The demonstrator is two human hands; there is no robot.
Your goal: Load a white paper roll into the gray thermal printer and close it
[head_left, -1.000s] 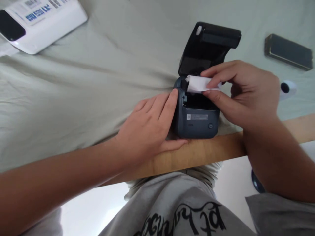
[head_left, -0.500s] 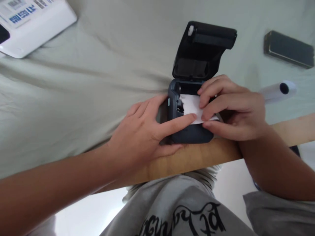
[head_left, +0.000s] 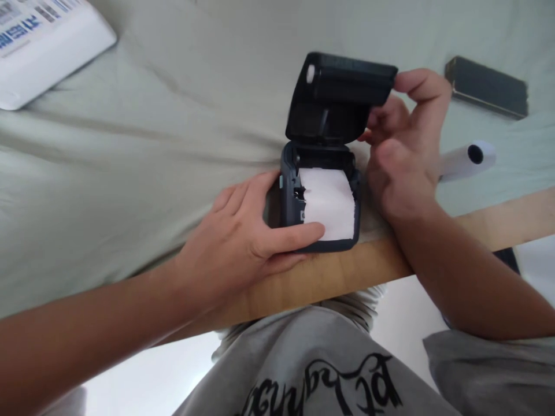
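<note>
paper (head_left: 332, 202) shd be pressed flat by l. hand (head_left: 234, 231), fingers outspread, printer (head_left: 289, 199) braced; lid (head_left: 336, 98) touched by r. hand (head_left: 410, 144), fingers half-curled, grip can't be told.

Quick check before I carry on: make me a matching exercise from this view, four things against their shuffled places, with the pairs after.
Things:
1. Left hand
2. Right hand
3. White paper
4. Dark box

Places:
A. On the cloth, upper right of the view
B. At the edge of the raised lid
C. With a fingertip on the paper
D. Lying over the open dark device

Pairs: 1-C, 2-B, 3-D, 4-A
</note>
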